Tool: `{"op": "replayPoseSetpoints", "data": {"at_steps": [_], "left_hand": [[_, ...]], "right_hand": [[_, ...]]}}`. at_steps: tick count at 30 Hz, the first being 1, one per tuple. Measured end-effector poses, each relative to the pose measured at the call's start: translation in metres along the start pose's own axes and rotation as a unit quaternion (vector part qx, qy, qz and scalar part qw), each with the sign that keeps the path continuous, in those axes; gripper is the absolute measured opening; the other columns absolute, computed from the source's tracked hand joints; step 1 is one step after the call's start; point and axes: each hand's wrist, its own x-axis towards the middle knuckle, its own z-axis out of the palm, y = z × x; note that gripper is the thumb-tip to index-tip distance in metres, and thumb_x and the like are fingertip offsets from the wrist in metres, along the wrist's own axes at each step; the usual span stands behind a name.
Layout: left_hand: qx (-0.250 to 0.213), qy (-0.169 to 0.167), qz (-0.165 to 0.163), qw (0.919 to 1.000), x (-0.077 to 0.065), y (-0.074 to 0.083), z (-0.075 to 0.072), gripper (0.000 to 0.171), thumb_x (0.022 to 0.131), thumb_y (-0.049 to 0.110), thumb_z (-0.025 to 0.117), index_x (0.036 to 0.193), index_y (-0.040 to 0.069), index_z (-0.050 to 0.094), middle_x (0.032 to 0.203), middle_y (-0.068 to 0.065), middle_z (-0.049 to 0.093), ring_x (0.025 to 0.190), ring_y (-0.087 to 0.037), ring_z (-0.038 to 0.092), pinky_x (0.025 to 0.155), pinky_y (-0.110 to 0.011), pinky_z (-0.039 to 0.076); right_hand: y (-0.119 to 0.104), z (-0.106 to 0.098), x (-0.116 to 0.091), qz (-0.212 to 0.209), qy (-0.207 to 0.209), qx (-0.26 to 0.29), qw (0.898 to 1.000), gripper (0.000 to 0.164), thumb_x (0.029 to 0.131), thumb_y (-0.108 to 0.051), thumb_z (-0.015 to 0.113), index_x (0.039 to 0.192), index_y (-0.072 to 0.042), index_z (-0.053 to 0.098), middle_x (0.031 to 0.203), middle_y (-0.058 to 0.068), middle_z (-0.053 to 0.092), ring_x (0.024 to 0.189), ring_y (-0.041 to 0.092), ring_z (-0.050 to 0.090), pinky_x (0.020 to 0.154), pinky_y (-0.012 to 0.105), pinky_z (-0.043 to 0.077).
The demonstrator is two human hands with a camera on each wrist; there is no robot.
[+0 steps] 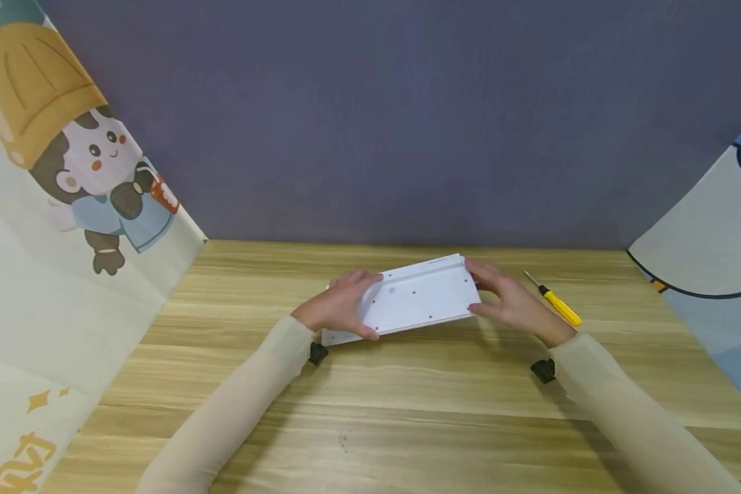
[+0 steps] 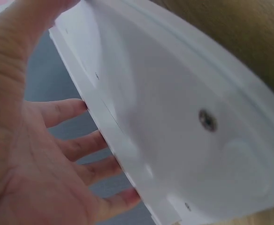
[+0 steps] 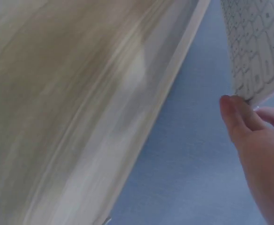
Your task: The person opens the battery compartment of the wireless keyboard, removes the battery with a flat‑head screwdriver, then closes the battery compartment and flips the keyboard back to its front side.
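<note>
A white keyboard (image 1: 416, 298) is tilted above the table, its underside with several small screws facing the head camera. My left hand (image 1: 344, 303) grips it towards the left end, thumb at the near edge and fingers along the far edge. In the left wrist view, the fingers (image 2: 92, 168) press against the raised ridge of the keyboard (image 2: 170, 108). At the other end, my right hand (image 1: 511, 300) holds the right side between thumb and fingers. Keys show on the keyboard's other face (image 3: 259, 51) in the right wrist view, where the right hand (image 3: 261, 145) pinches a corner.
A screwdriver (image 1: 558, 305) with a yellow handle lies on the wooden table (image 1: 407, 418), just right of my right hand. Behind the table stands a dark grey-blue panel (image 1: 383, 123). Cartoon-printed sheets (image 1: 49, 288) flank both sides.
</note>
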Motion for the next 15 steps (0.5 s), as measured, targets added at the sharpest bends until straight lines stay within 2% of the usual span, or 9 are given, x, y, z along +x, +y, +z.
{"op": "replayPoseSetpoints", "data": {"at_steps": [3, 7, 10, 12, 15], "left_hand": [[0.015, -0.006, 0.004, 0.9999, 0.003, 0.000, 0.001, 0.112, 0.060, 0.053, 0.084, 0.150, 0.017, 0.027, 0.145, -0.005, 0.032, 0.134, -0.028, 0.027, 0.105, -0.057, 0.020], [0.030, -0.017, 0.006, 0.9994, 0.005, -0.001, 0.001, 0.112, 0.059, 0.052, 0.084, 0.149, 0.017, 0.028, 0.146, -0.006, 0.031, 0.133, -0.029, 0.027, 0.104, -0.058, 0.021], [0.037, -0.029, 0.004, 0.9989, 0.007, -0.003, 0.001, 0.112, 0.059, 0.051, 0.085, 0.150, 0.018, 0.028, 0.149, -0.010, 0.029, 0.135, -0.031, 0.025, 0.105, -0.058, 0.020], [0.043, -0.035, 0.007, 0.9984, 0.008, -0.004, 0.001, 0.112, 0.059, 0.051, 0.085, 0.150, 0.017, 0.028, 0.150, -0.012, 0.028, 0.135, -0.032, 0.024, 0.105, -0.058, 0.020], [0.051, -0.038, 0.015, 0.9979, 0.008, -0.006, 0.002, 0.111, 0.060, 0.052, 0.085, 0.149, 0.017, 0.029, 0.150, -0.014, 0.027, 0.135, -0.034, 0.023, 0.105, -0.059, 0.020]], "right_hand": [[0.004, 0.002, -0.002, 0.028, -0.018, -0.021, 0.999, 0.079, 0.085, -0.011, 0.071, 0.144, 0.009, 0.024, 0.147, 0.027, 0.024, 0.120, 0.039, 0.045, 0.096, 0.054, 0.037], [0.009, 0.006, -0.005, 0.061, -0.044, -0.031, 0.997, 0.084, 0.083, -0.023, 0.074, 0.145, 0.006, 0.026, 0.149, 0.024, 0.024, 0.128, 0.039, 0.037, 0.102, 0.054, 0.029], [0.012, 0.009, -0.006, 0.083, -0.072, 0.007, 0.994, 0.091, 0.082, -0.025, 0.076, 0.148, 0.003, 0.020, 0.151, 0.022, 0.021, 0.130, 0.037, 0.036, 0.102, 0.050, 0.033], [0.014, 0.011, -0.006, 0.095, -0.089, 0.042, 0.991, 0.095, 0.081, -0.021, 0.077, 0.149, 0.002, 0.015, 0.152, 0.022, 0.019, 0.125, 0.036, 0.043, 0.097, 0.046, 0.040], [0.016, 0.014, -0.006, 0.112, -0.107, 0.075, 0.985, 0.098, 0.080, -0.015, 0.077, 0.150, -0.001, 0.010, 0.152, 0.022, 0.016, 0.124, 0.036, 0.045, 0.094, 0.044, 0.043]]}}
